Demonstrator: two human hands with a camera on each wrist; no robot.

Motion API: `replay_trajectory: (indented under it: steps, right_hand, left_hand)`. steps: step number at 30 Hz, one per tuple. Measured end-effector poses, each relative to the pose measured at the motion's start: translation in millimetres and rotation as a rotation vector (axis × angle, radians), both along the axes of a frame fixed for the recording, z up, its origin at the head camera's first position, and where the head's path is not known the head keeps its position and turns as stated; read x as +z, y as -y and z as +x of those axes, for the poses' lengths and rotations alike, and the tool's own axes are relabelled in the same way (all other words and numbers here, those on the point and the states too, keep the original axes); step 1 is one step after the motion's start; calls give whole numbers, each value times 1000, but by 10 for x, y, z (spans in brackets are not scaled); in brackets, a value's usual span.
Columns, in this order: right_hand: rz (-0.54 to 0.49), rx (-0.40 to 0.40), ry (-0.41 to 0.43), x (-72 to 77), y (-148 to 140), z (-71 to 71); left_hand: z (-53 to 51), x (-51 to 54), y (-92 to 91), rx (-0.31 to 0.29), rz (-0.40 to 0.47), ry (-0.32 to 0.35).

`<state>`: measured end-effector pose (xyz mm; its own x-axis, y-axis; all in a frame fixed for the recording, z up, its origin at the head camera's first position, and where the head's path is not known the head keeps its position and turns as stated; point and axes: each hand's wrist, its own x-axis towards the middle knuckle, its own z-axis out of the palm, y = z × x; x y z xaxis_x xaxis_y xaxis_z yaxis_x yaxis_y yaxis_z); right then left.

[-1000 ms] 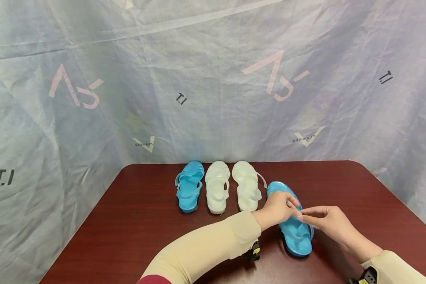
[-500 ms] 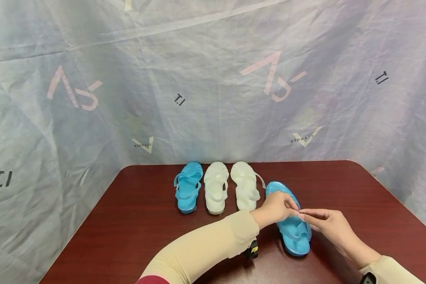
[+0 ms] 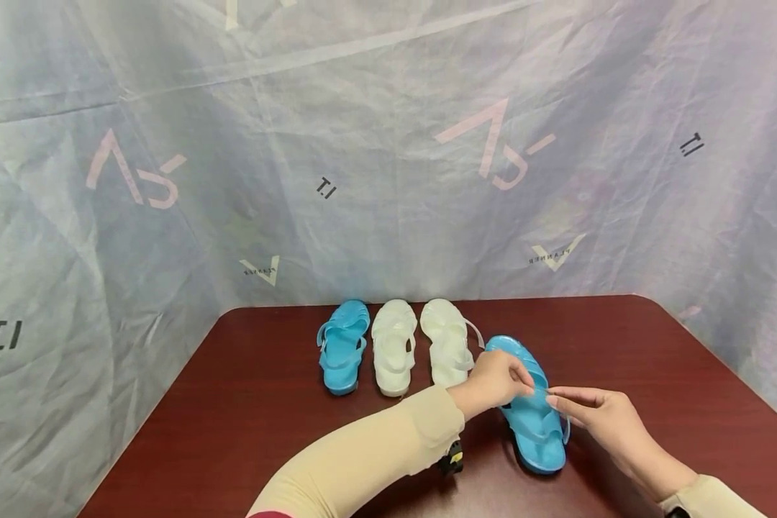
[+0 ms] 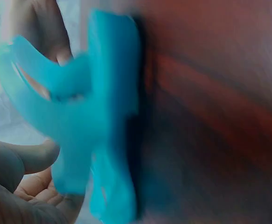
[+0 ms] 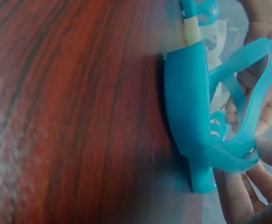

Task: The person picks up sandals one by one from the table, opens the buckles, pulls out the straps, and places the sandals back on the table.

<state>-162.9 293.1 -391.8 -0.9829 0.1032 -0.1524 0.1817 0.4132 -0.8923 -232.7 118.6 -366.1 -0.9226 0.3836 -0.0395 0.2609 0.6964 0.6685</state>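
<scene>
A blue jelly sandal (image 3: 536, 442) lies sole down on the table, toe pointing away and slightly left. My left hand (image 3: 495, 380) reaches over its upper, with thumb and fingers pinching the blue strap (image 4: 68, 163) in the left wrist view. From the right side, my right hand (image 3: 615, 424) pinches the ankle strap (image 5: 254, 116) beside a small metal buckle (image 5: 252, 151). A short gap separates the two hands' fingertips. The sandal's far side is partly hidden by my left hand.
Left of this sandal, another blue sandal (image 3: 342, 356), a white sandal (image 3: 393, 360) and a second white sandal (image 3: 447, 345) stand in a row on the dark red table (image 3: 246, 417). A printed grey cloth (image 3: 388, 180) hangs behind the table.
My left hand has drawn slightly left, away from the right hand, so their fingertips have come apart. The sandal has barely moved.
</scene>
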Motion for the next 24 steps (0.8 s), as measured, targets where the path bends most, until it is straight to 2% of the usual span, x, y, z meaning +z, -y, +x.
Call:
replay_trajectory:
  steps: [3,8,15,19,24]
  right_hand:
    - [23,-11,24,-6,-10,3]
    - [50,-23,33,10,2,-5]
    - [65,-34,47,8,10,0]
    - [54,-41,49,6,15,4]
    - [33,-60,51,11,40,15]
  left_hand:
    - [-54,-33,53,9,1,-7]
    - [-88,-46,102,-19,6,-16]
    - [-76,-64,142,-31,25,-14]
    - [-71,-79,157,-43,27,-37]
    - [-28,-48,167,-50,8,-68]
